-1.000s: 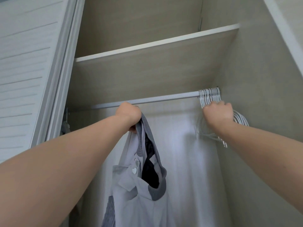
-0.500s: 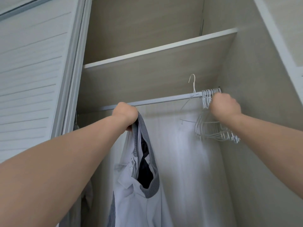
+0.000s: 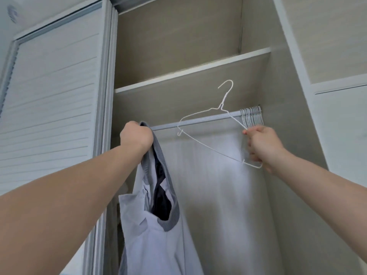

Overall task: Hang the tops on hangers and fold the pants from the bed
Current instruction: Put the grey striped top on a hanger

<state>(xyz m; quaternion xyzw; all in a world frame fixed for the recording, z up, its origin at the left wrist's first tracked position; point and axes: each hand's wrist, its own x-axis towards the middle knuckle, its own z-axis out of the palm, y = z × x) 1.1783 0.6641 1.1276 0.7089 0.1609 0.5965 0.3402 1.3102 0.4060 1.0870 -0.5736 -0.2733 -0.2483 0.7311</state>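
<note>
The right hand (image 3: 262,144) is pinching one end of a white wire hanger (image 3: 211,127), holding it tilted in front of the closet rail (image 3: 195,121), its hook pointing up and free of the rail. Just beside that hand, at the rail's right end, a bunch of white hangers (image 3: 252,118) is hanging. To the left, the left hand (image 3: 136,135) is clenching the grey ribbed collar of a pale top (image 3: 156,231), which is dangling below it inside the wardrobe, beside the slatted door (image 3: 51,96).
</note>
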